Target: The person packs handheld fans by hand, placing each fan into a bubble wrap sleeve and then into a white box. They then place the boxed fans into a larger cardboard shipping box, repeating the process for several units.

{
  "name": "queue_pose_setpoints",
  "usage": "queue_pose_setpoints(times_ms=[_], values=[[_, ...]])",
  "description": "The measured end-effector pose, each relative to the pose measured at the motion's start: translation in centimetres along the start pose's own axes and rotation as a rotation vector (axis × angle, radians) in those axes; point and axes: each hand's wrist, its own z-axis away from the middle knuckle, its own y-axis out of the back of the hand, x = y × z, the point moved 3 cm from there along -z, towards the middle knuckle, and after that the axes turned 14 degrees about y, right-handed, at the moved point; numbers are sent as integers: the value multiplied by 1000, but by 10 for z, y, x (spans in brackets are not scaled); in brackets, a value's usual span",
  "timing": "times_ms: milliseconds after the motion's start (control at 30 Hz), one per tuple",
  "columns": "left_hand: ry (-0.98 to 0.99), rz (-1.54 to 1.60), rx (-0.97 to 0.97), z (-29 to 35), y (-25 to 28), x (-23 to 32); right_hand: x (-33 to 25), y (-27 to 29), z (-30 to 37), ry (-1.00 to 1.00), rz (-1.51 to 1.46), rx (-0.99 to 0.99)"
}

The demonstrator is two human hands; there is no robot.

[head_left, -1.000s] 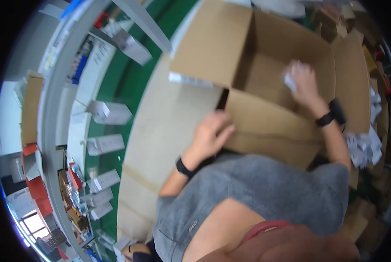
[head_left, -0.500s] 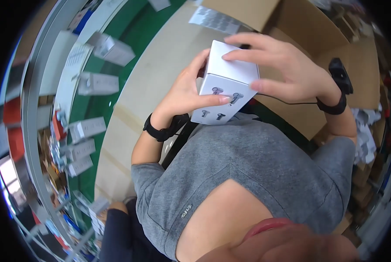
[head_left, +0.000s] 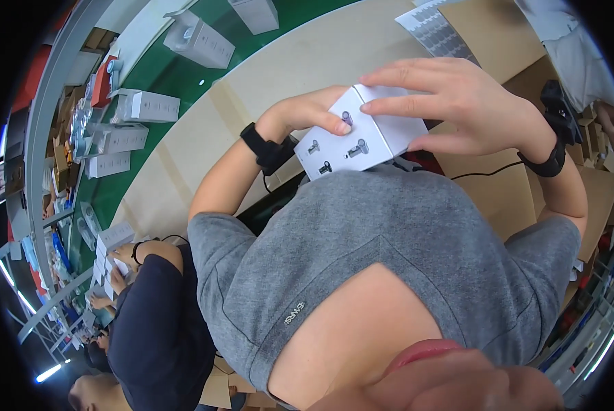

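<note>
A white carton (head_left: pixel 374 145) with small pictures of a dark handheld device on its side is held tilted in front of my chest. My left hand (head_left: pixel 315 113) grips it from the left, its thumb lying on the printed side and its other fingers mostly hidden behind. Across the carton's plain end reaches my right hand (head_left: pixel 450 99). Its fingertips touch the upper edge and its thumb presses by the lower right edge. Each wrist wears a black band with a device on it.
Beige tabletop (head_left: pixel 204 147) borders a green strip (head_left: pixel 183 82) carrying several white cartons (head_left: pixel 155 107). An open cardboard box (head_left: pixel 505 198) stands on the right, near a sheet of grey labels (head_left: pixel 435 31). At lower left a co-worker in dark clothes (head_left: pixel 157 322) handles white cartons.
The carton has tipped so its printed side faces up more, and my right fingers have settled onto its end. My view has swung round, bringing the co-worker further into sight.
</note>
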Motion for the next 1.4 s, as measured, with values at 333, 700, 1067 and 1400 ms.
queue_pose_setpoints(times_ms=[333, 700, 1067, 1400], values=[[63, 76, -167, -54, 52, -14, 56, -9, 18, 22, -18, -129], [124, 260, -52, -72, 70, -18, 97, -18, 34, 93, -8, -193], [170, 302, -70, -104, 98, -42, 128, -32, 50, 80, -64, -180], [256, 355, -19, -121, 80, -28, 126, -29, 78, 65, -127, -56]])
